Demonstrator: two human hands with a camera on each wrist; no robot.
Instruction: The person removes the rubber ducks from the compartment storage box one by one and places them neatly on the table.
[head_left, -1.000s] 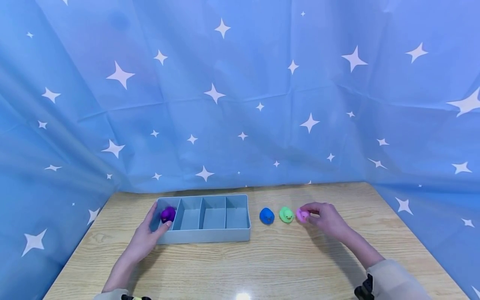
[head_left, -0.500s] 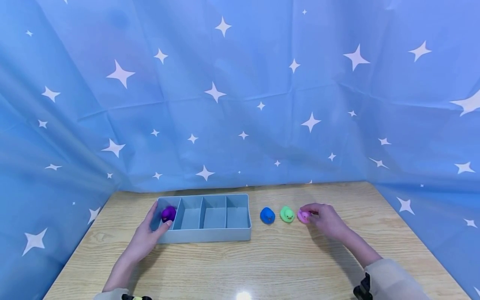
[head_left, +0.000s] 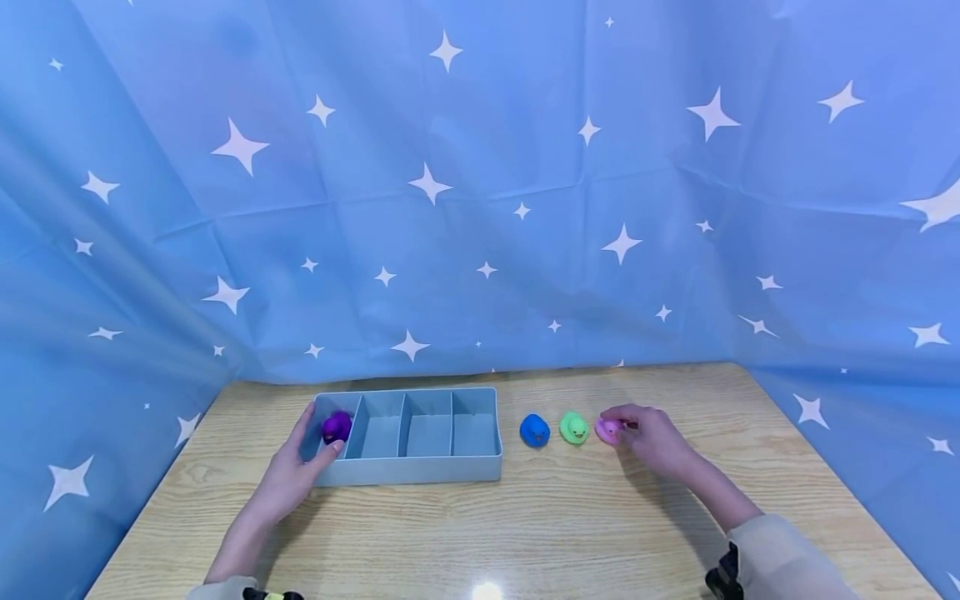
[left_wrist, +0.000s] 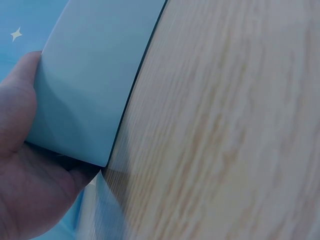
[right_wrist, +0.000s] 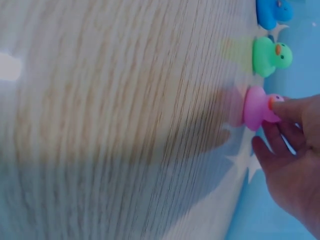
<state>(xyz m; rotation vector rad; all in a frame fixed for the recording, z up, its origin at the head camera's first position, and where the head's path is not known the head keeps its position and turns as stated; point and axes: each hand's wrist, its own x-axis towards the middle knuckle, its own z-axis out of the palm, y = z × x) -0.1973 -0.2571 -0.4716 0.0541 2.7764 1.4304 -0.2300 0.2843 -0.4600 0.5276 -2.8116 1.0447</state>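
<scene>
With its fingers and thumb, my right hand (head_left: 654, 439) pinches the pink rubber duck (right_wrist: 256, 107) by its head, and the duck stands on the table. To its left sit a green rubber duck (head_left: 573, 428) and then a blue rubber duck (head_left: 535, 431), in a row. My left hand (head_left: 288, 475) grips the left end of a grey-blue divided box (head_left: 408, 472), the thumb over the front wall and the fingers around the end. Inside the leftmost compartment lies a purple rubber duck (head_left: 337, 427), and the other compartments hold nothing.
Everything stands on a light wood-grain table (head_left: 480, 525). A blue cloth with white stars (head_left: 517, 250) hangs behind the table and along both sides.
Very little differs: the pink duck sits a touch farther right, with my right hand still at it. The left hand and the box have stayed in place.
</scene>
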